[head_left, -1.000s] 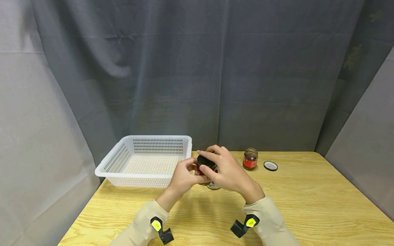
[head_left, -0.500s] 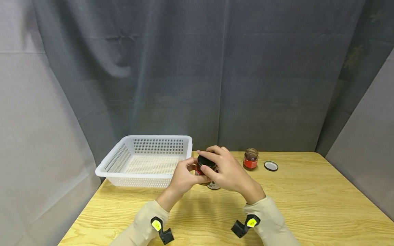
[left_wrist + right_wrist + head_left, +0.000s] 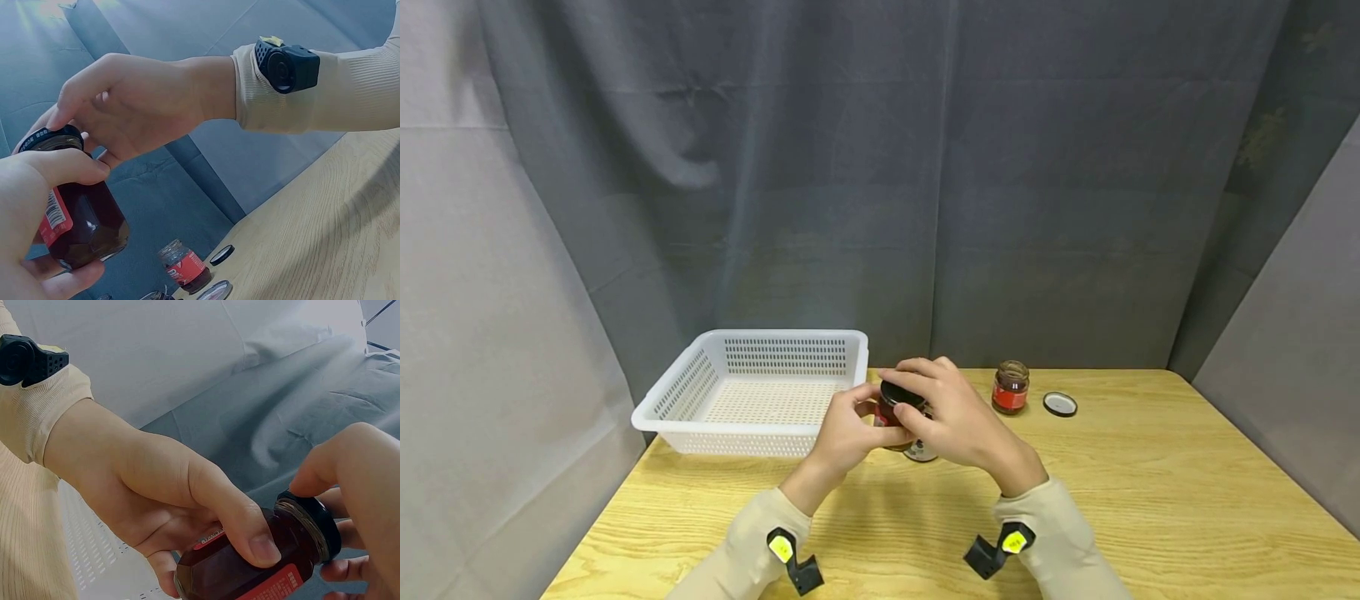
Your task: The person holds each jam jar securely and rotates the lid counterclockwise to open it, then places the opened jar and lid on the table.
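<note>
A glass jar (image 3: pixel 87 219) with dark red-brown contents, a red label and a black lid (image 3: pixel 901 393) is held up tilted between both hands. My left hand (image 3: pixel 842 433) grips the jar's body, with its thumb across the side in the left wrist view. The right hand (image 3: pixel 955 417) reaches over the top, its fingers and thumb curled round the lid's rim. In the right wrist view the lid (image 3: pixel 325 528) still sits over the jar's neck. Partly hidden below the hands is a round, pale printed thing (image 3: pixel 920 452), too covered to identify.
A white perforated plastic basket (image 3: pixel 737 439) stands at the left of the wooden table (image 3: pixel 1120 500). Toward the back right stands an uncovered jar (image 3: pixel 1011 388) with a red label, beside a loose lid (image 3: pixel 1060 405) lying underside up. Grey curtains hang behind and at the sides.
The right thumb has shifted slightly rightward along the lid's near edge. The left hand and the jar stay almost in place.
</note>
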